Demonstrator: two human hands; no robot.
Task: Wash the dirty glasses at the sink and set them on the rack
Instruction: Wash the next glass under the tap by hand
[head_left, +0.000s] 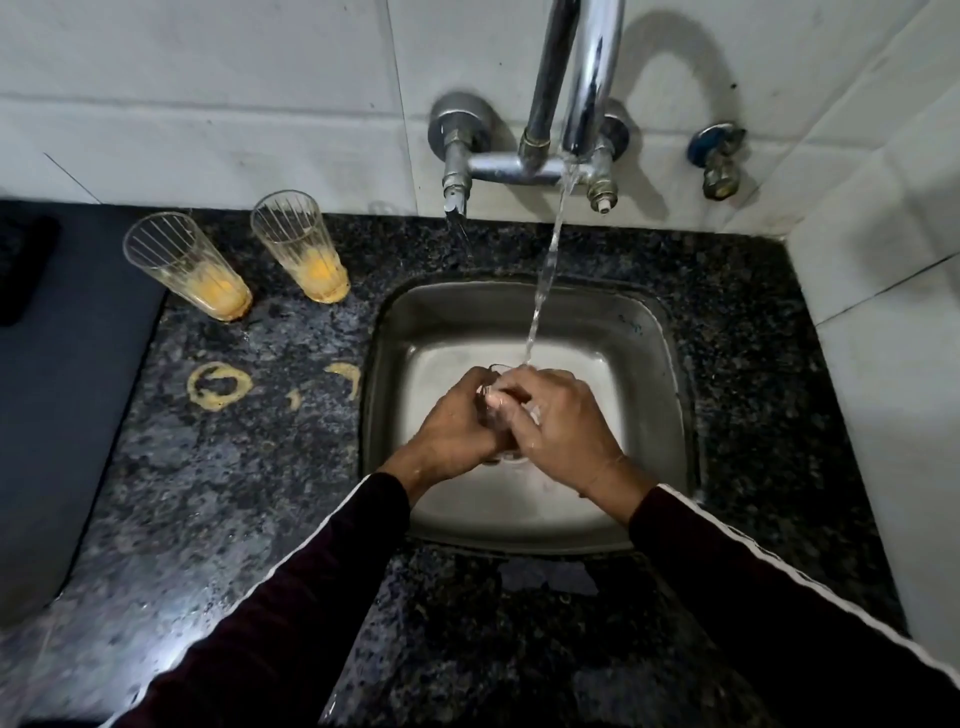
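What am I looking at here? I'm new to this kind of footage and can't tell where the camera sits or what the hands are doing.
There is no machine here. The single picture comes from a camera worn on a person's head, looking down at their own arms.

The left hand and right hand are closed together around a clear glass, mostly hidden by the grip. They hold it over a steel sink, under the water stream from the wall tap.

On the dark granite counter, left of the sink, stand two dirty glasses with orange residue at the bottom. Nearer are orange ring stains. No rack is visible.
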